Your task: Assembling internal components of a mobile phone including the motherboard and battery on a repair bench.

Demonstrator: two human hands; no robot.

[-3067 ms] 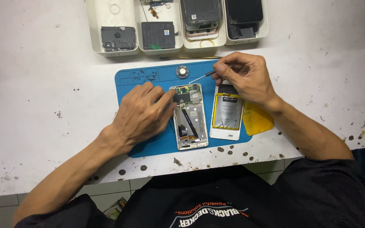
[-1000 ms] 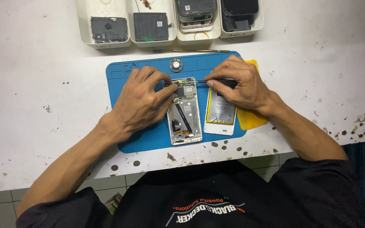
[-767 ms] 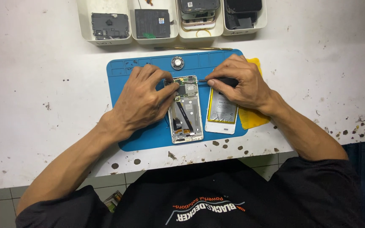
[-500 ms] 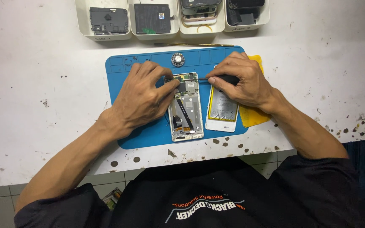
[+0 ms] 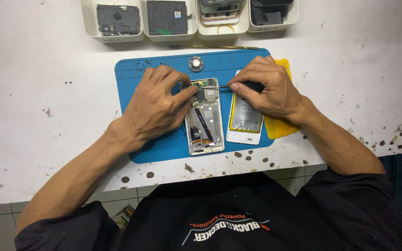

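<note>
An opened phone body (image 5: 205,124) with its circuit board exposed lies on a blue work mat (image 5: 159,144). My left hand (image 5: 157,103) rests on the mat and pinches the phone's upper left corner. My right hand (image 5: 266,86) grips a thin black-handled tool (image 5: 238,85) whose tip touches the board at the phone's top. Under my right hand lies a white phone back with a silver battery (image 5: 245,118), partly covered by the palm.
Four white bins (image 5: 117,21) with phone parts line the far edge. A round speaker part (image 5: 195,63) sits on the mat's top. A thin brass rod (image 5: 215,47) lies behind the mat. A yellow cloth (image 5: 280,128) pokes out at the right. The white table is spotted.
My right hand came down from above the mat and brought the tool tip to the top of the open phone. My left hand stayed on the phone's corner.
</note>
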